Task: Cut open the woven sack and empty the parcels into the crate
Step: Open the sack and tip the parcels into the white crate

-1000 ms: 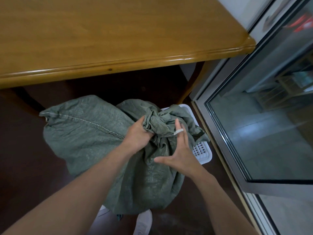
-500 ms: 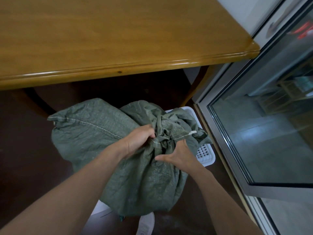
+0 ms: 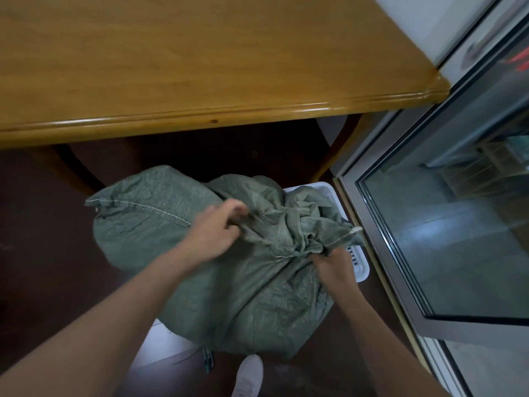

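White is what lies nearest you: the toe of your shoe (image 3: 249,373) at the bottom edge, planted on the dark brown floor (image 3: 43,253). Just past it, a pale corner of the crate (image 3: 361,263) pokes out from under the load on your left side. Its perforated far corner shows on the right, next to the door frame.

Across that crate lies the green woven sack (image 3: 243,296), bulging and creased, covering most of the crate. What it holds is hidden. A line of white stitching (image 3: 148,207) runs along its far left end. Its neck is bunched into a knot of folds on the right, where a short white tie end (image 3: 356,230) sticks out.

Both your hands are on the cloth. Your left hand (image 3: 211,233) is blurred, with the fingers curled round a fold near the middle of the sack. Your right hand (image 3: 333,265) has its fingers dug into the gathered cloth just below the neck (the fingertips are buried, so you cannot see exactly how they pinch).

Beyond the sack stands a honey-coloured wooden table (image 3: 200,67), its rounded edge overhanging the floor. To your right a glass door (image 3: 443,224) in a grey metal frame runs away from you.
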